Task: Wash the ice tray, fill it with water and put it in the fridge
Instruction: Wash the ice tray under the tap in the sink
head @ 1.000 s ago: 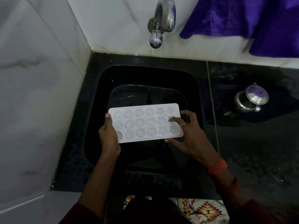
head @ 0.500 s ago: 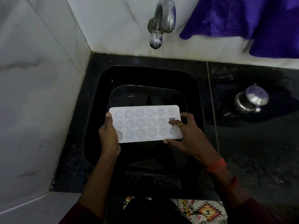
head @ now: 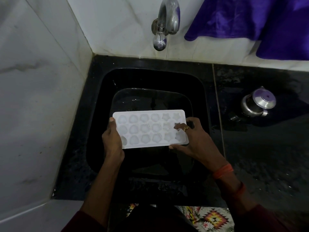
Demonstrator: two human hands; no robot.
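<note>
Ice tray (head: 148,128): white, cavities up, held about level over the middle of the black sink (head: 150,76). Three rows of moulds, rounded ones on the left, star shapes at the right end.

Left hand (head: 112,141) clamps the tray's left short end, thumb on top near the far-left corner. Right hand (head: 195,139) clamps the right end: thumb along the near edge, fingers curled over the top, one fingertip in a star mould. Ring (head: 186,127) on one finger, orange band (head: 223,170) on the wrist.

Tap (head: 167,22) on the back wall above the sink's far edge. Black counter (head: 259,156) right of the sink, looks wet. A lidded steel pot (head: 257,102) stands on it, towards its far edge. White marble tiles (head: 41,81) on the left and back walls.

Purple cloth (head: 250,19) hangs at the top right, cut off. Paler outline inside the basin: water line or floor, cannot tell. Tray underside hidden. Patterned fabric (head: 212,218) at the bottom edge, cut off.
</note>
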